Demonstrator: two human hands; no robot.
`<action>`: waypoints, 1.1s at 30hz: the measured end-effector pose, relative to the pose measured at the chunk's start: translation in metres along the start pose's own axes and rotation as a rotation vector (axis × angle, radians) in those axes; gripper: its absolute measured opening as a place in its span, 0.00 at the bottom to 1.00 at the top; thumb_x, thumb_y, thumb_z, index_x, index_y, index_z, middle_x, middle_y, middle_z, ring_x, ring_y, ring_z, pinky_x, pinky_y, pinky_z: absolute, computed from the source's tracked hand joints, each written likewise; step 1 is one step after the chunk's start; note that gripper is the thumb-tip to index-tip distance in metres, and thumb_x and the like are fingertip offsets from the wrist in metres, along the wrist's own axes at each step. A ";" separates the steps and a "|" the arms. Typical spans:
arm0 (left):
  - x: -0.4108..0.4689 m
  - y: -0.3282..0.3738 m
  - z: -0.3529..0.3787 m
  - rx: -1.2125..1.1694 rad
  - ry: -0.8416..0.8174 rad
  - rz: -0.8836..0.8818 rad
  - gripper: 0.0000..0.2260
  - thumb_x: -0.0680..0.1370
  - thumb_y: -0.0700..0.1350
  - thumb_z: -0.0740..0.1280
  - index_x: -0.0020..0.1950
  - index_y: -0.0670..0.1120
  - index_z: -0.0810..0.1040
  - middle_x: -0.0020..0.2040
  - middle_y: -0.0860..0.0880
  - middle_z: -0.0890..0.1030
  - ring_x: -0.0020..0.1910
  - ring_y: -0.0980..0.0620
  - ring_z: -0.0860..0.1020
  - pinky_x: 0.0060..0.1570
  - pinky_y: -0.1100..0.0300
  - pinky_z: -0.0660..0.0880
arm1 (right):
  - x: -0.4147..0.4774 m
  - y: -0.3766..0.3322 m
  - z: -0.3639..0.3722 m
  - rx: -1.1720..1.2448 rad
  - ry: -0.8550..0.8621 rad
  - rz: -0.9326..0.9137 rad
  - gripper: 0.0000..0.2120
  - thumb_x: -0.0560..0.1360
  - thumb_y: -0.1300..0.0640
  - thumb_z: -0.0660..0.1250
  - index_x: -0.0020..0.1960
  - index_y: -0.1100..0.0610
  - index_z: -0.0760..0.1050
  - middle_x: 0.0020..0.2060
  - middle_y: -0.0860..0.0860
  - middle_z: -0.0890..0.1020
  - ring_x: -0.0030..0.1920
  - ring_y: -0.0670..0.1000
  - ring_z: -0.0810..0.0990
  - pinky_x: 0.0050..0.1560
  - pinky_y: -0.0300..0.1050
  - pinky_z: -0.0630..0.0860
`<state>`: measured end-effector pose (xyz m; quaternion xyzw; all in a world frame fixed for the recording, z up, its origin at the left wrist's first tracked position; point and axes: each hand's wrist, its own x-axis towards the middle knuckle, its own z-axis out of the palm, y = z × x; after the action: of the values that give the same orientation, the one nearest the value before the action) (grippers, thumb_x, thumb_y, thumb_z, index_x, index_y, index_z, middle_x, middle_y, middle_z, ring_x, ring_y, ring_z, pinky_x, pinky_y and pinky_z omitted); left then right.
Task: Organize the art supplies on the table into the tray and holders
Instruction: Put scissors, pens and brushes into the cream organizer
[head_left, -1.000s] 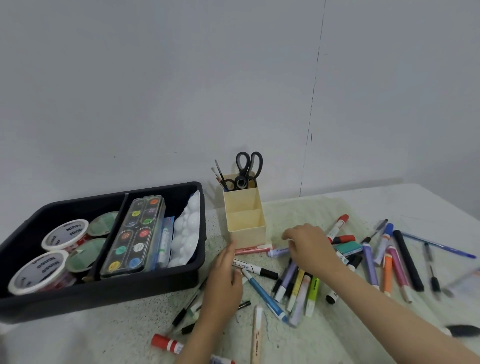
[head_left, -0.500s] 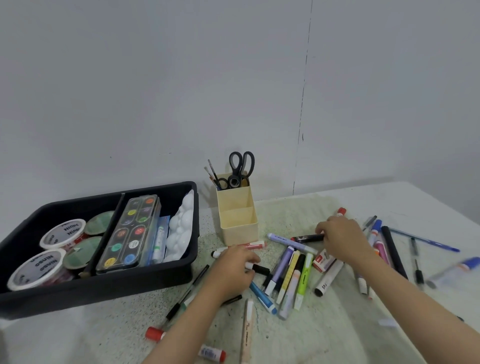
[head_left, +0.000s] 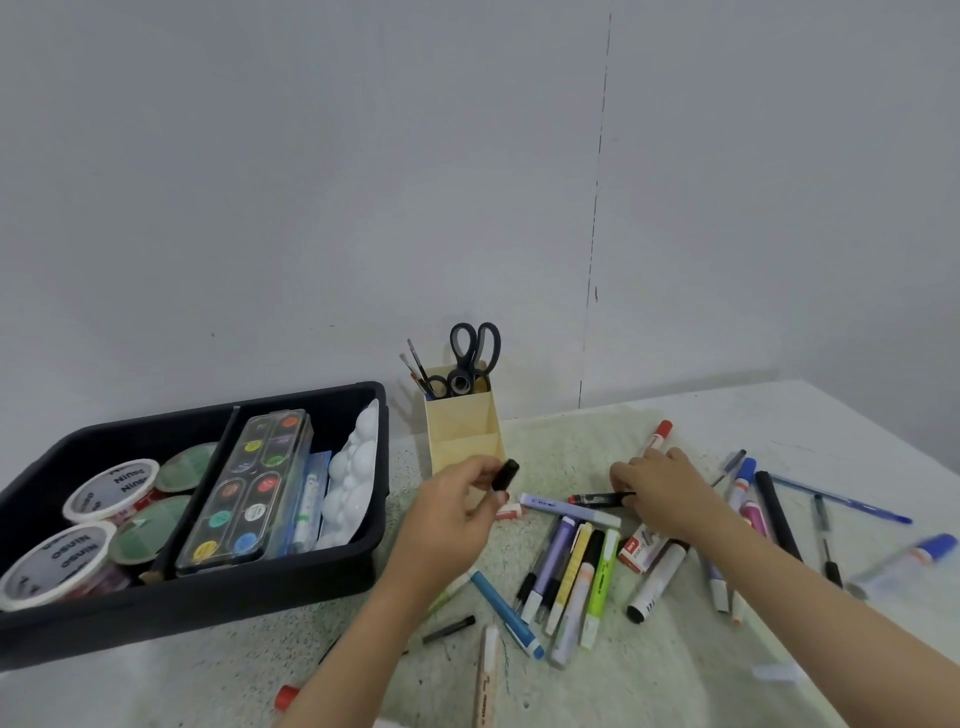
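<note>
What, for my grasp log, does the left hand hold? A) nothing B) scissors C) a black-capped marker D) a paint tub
C: the left hand pinches a black-capped marker in front of the cream holder, where the scissors stand.

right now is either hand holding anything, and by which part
The left hand pinches a black-ended marker just below its black end. The right hand rests on one end of a black-and-red marker; whether it grips cannot be told.

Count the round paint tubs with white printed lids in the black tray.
2: one white-lidded round tub farther back in the black plastic tray's left compartment, another nearer the front. Others may be hidden.
</note>
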<state>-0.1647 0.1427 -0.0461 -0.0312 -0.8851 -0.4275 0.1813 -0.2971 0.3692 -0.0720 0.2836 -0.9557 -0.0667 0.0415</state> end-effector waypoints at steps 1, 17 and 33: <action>0.003 0.005 -0.005 -0.027 0.058 0.000 0.12 0.76 0.41 0.67 0.54 0.58 0.75 0.48 0.62 0.79 0.50 0.68 0.74 0.48 0.71 0.72 | 0.000 0.000 -0.001 0.029 0.013 -0.017 0.05 0.80 0.53 0.57 0.54 0.50 0.69 0.47 0.47 0.79 0.45 0.48 0.70 0.51 0.44 0.62; 0.075 -0.015 -0.021 -0.139 0.354 -0.132 0.11 0.75 0.33 0.64 0.50 0.49 0.74 0.41 0.57 0.78 0.43 0.61 0.77 0.42 0.73 0.71 | 0.058 -0.080 -0.088 1.185 0.461 0.157 0.12 0.67 0.65 0.74 0.47 0.58 0.74 0.40 0.48 0.78 0.36 0.41 0.74 0.35 0.25 0.69; 0.082 -0.039 -0.010 -0.047 0.134 -0.189 0.09 0.77 0.38 0.64 0.55 0.47 0.77 0.48 0.53 0.79 0.50 0.57 0.77 0.51 0.64 0.72 | 0.067 -0.100 -0.048 0.819 0.492 -0.075 0.12 0.77 0.57 0.63 0.61 0.52 0.69 0.42 0.46 0.80 0.40 0.44 0.76 0.43 0.44 0.75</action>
<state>-0.2469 0.1026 -0.0410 0.0768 -0.8597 -0.4645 0.1982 -0.2941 0.2448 -0.0370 0.3184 -0.8543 0.3829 0.1490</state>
